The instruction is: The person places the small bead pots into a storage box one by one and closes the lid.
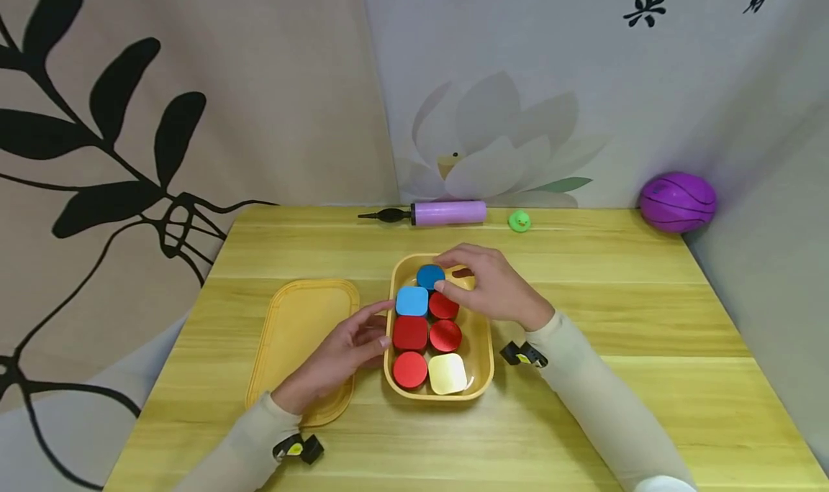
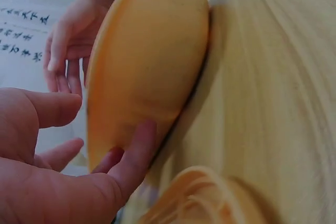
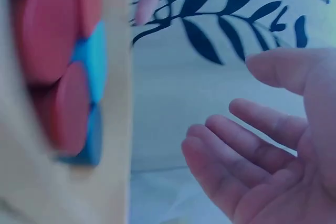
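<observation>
A yellow rectangular box (image 1: 481, 377) holds several blocks in two columns. In the head view these are a dark blue round block (image 1: 429, 276), a light blue rounded-square block (image 1: 411, 301), several red ones such as the red rounded-square block (image 1: 411, 333), and a pale yellow rounded-square block (image 1: 447, 374). My left hand (image 1: 352, 344) touches the box's left wall with extended fingers; the left wrist view shows a fingertip on that wall. Over the far right corner hovers my right hand (image 1: 488, 283), fingers loosely bent and nothing between them in the right wrist view.
A yellow lid (image 1: 285, 334) lies left of the box, partly under the left forearm. Along the table's back edge are a purple hand pump (image 1: 449, 213), a small green duck (image 1: 519, 221) and a purple ball (image 1: 678, 202). Patterned curtains hang behind the table.
</observation>
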Available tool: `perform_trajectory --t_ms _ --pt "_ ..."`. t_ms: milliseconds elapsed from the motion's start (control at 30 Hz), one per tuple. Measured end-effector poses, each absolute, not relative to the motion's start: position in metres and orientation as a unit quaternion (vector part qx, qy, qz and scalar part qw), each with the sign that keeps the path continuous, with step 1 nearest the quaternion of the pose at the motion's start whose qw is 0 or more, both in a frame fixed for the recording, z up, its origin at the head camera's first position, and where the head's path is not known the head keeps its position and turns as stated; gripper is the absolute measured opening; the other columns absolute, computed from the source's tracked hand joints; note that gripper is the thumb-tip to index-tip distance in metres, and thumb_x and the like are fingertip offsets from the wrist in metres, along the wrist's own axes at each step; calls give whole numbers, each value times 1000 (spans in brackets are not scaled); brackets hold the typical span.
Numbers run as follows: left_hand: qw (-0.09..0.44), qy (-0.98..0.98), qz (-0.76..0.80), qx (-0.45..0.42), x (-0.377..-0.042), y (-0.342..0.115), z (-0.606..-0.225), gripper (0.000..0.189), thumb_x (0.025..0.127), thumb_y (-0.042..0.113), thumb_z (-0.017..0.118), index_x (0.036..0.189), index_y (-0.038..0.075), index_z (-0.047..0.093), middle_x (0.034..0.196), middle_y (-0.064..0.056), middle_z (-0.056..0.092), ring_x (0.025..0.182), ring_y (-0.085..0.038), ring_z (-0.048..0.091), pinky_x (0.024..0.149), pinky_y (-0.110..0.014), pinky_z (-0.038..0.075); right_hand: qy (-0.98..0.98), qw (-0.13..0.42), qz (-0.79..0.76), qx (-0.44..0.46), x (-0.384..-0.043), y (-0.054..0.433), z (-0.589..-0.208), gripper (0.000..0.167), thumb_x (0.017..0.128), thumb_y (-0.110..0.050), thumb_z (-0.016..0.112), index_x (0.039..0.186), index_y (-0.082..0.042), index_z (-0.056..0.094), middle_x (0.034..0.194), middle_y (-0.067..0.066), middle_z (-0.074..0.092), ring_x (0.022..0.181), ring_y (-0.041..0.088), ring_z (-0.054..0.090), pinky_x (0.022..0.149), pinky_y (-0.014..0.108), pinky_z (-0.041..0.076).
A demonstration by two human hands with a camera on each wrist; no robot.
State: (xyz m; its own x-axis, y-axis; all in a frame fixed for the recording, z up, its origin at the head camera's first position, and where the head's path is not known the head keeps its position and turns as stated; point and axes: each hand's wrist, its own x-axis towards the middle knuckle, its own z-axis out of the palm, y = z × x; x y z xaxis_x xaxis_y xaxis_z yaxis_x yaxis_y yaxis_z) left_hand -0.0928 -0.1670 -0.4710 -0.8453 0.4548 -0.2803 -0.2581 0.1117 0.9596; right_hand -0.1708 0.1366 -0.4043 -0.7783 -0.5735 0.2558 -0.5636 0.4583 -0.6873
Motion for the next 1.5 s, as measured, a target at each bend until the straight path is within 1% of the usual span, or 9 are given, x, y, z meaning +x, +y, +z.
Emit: perform_trajectory --t_ms 100,300,533,700,800,900,1167,1300,1500 --pt "249 707 657 75 -90 -174 -463 61 108 23 63 164 21 37 153 -20 46 136 -33 55 102 -41 59 838 20 -422 -346 -163 130 -392 35 99 -26 76 130 -9 72 125 2 73 114 22 71 93 41 63" --pt "213 709 666 88 -83 -194 -449 58 110 24 60 162 12 37 155 -27 44 140 -46 50 102 -36 59 807 67 -480 -337 -150 105 -382 38 99 -21 75 134 -7 68 127 7 73 117 27 71 98 48 61" --pt "202 719 659 88 -76 -220 -444 58 111 20 58 161 2 36 153 -31 44 131 -24 63 102 -33 58 788 119 -525 -298 -135 71 -395 42 101 -23 71 140 -8 65 127 7 73 111 16 73 95 34 61" --pt "198 738 642 60 -73 -239 -441 59 111 22 58 160 -3 36 151 -32 44 129 -30 64 102 -31 58 777 156 -545 -274 -127 47 -404 45 101 -25 70 143 -8 62 134 4 70 120 20 70 97 32 60" --pt "197 745 636 43 -68 -252 -441 59 111 24 58 158 -6 38 150 -32 46 126 -28 66 100 -30 58 760 178 -572 -253 -123 33 -410 47 102 -24 69 145 -8 60 141 3 67 124 20 69 98 31 59" --pt "195 747 635 27 -63 -266 -444 59 111 23 57 156 -10 39 144 -26 54 122 -21 68 98 -28 59 744 192 -597 -231 -116 21 -416 49 103 -24 68 149 -9 57 143 4 66 124 18 69 98 27 58" --pt "164 748 643 -7 -52 -303 -452 59 111 19 58 155 -15 37 130 9 71 116 -8 71 94 -24 60 721 229 -634 -163 -91 -5 -424 61 103 -28 70 158 -15 46 151 3 55 133 21 63 99 28 57" --pt "150 771 618 -29 -48 -324 -457 60 110 22 59 155 -13 39 126 15 71 111 -3 70 89 -23 61 691 254 -661 -149 -75 -20 -434 66 103 -28 69 161 -16 40 158 6 49 141 23 56 103 28 55" --pt "131 807 571 -73 -49 -344 -468 65 109 32 61 156 -8 42 121 21 67 105 3 67 84 -23 60 664 271 -687 -118 -55 -38 -451 76 103 -28 65 166 -10 28 169 13 33 154 29 39 121 42 43"
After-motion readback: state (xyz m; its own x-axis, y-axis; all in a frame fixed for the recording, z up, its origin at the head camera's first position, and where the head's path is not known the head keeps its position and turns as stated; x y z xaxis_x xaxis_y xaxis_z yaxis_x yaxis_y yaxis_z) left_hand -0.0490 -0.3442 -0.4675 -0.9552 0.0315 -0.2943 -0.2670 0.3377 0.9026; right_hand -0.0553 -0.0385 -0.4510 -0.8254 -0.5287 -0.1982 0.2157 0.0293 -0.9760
